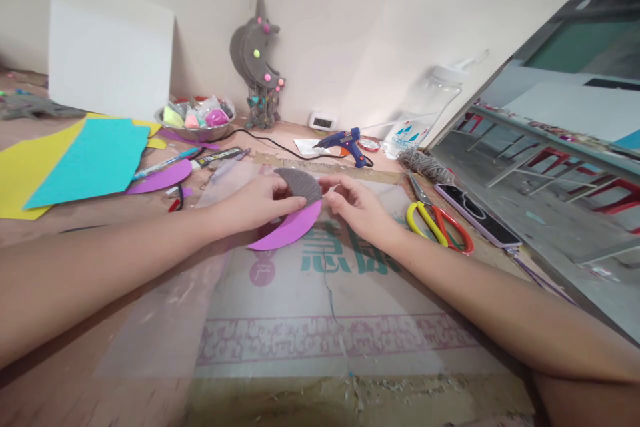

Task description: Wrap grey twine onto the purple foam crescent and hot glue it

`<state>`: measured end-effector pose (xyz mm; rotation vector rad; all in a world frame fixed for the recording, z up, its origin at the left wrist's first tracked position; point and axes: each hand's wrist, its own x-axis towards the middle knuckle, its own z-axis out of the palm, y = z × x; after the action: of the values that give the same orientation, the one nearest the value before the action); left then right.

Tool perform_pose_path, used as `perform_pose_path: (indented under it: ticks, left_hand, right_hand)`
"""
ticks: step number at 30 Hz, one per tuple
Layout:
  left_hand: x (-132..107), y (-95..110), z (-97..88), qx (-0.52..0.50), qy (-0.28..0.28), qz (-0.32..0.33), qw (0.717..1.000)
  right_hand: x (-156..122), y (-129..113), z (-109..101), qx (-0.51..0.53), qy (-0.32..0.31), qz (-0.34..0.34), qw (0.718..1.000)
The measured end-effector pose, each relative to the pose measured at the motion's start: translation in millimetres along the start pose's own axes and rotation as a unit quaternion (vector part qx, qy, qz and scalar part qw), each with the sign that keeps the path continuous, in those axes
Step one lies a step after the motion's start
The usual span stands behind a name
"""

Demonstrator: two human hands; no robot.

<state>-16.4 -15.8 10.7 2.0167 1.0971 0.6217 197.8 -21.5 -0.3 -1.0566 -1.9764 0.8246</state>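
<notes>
A purple paper crescent (287, 232) is held over the plastic-covered mat, its upper part wound with grey yarn (303, 185). My left hand (263, 202) is closed on it, the thumb lying across the wound part. At the crescent's right edge, my right hand (357, 205) has its thumb and forefinger drawn together; what lies between the tips is too small to tell. A thin strand (330, 293) runs down the mat below the crescent. Scissors (437, 219) with yellow and red handles lie right of my right hand, near a skein of grey yarn (425, 165).
A blue glue gun (345, 142) stands behind my hands, its cord running left. To the left are a metal bowl (195, 132) of bagged clay, turquoise sheets (90, 160) and a purple piece (163, 178). A phone (477, 213) borders the right table edge. A decorated grey moon (250, 57) leans on the wall.
</notes>
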Motion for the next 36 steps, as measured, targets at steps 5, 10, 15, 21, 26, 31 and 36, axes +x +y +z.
perform_pose_path:
  ticks: [5,10,15,21,26,31,36]
  left_hand:
    - [-0.5,-0.7,1.1,-0.009,0.011,-0.013,1.0]
    - [0.0,-0.8,1.6,-0.032,0.021,-0.014,0.999]
    - [0.6,-2.2,1.8,-0.045,0.02,-0.011,0.999]
    - [1.2,-6.2,1.7,-0.047,0.014,-0.018,0.999]
    - [0.9,-5.2,2.0,-0.04,0.012,-0.009,0.999]
    - [0.0,-3.4,1.8,-0.039,0.011,-0.003,0.999]
    - [0.6,-3.0,1.1,-0.034,0.019,-0.005,0.999]
  right_hand:
    - [0.4,2.6,-4.3,0.046,0.082,-0.018,0.995]
    - [2.2,4.9,-4.5,0.083,0.12,-0.007,0.989]
    - [0.4,0.5,-5.7,0.032,0.097,-0.014,0.995]
    - [-0.9,1.0,-5.6,-0.001,0.089,-0.005,0.996]
    - [-0.9,1.8,-3.4,-0.018,0.08,-0.007,0.997]
    - [-0.4,-1.4,-2.7,-0.019,0.088,-0.001,0.996]
    - [-0.3,-2.6,-1.4,-0.007,0.105,0.022,0.994]
